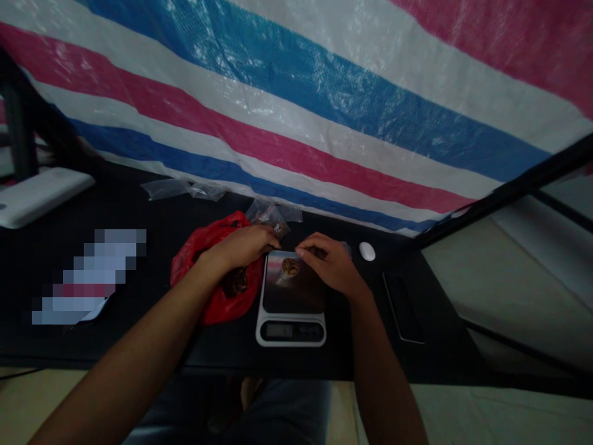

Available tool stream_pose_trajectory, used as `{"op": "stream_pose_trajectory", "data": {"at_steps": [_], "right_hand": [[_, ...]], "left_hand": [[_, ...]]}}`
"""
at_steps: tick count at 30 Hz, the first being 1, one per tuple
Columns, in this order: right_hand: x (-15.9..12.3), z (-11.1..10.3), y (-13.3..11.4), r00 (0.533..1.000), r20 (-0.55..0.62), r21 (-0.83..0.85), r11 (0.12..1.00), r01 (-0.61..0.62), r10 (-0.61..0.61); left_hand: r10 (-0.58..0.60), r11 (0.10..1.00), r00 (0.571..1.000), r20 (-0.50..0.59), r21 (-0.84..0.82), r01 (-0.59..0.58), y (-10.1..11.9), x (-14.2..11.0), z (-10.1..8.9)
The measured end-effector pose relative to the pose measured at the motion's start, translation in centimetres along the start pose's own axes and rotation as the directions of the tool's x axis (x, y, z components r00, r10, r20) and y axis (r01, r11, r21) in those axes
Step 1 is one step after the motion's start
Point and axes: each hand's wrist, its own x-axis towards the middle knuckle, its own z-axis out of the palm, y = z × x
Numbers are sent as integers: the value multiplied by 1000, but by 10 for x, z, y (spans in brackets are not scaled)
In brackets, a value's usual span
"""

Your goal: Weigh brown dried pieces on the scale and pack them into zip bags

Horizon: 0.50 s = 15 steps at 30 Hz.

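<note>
A white kitchen scale (291,334) with a shiny metal plate lies in front of me, its small display facing my side. On the plate stands a small round cup (287,275) with brown pieces (291,267) in it. My left hand (252,244) is closed at the scale's back left corner, above the edge of an open red plastic bag (215,312). Dark brown pieces (235,281) show inside that bag. At the plate's back right, my right hand (327,262) has its fingers curled in. What either hand holds, if anything, is too small or hidden to tell.
Small transparent plastic bags (206,190) lie along the back; one bag (279,225) behind my left hand has brown contents. A white oval object (367,251) and a phone (403,307) are at right. A white device (44,193) lies left, near a pixelated item (92,278).
</note>
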Motion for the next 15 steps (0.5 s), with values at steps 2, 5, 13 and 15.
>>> {"op": "stream_pose_trajectory", "data": {"at_steps": [2,5,13,15], "right_hand": [[0,1,-3,999,35,18,1000,5,-6],[-1,3,-5,998,63,36,999,12,-14],[-2,2,-7,996,85,27,999,35,-37],[-2,2,-6,995,77,32,998,55,-57]], "left_hand": [[-25,1000,1000,2,-13,25,1,0,-1],[-62,998,998,-3,-30,62,4,0,-3],[-107,994,993,-40,14,108,2,-3,0],[-102,995,991,-85,-8,102,1,-5,0]]}}
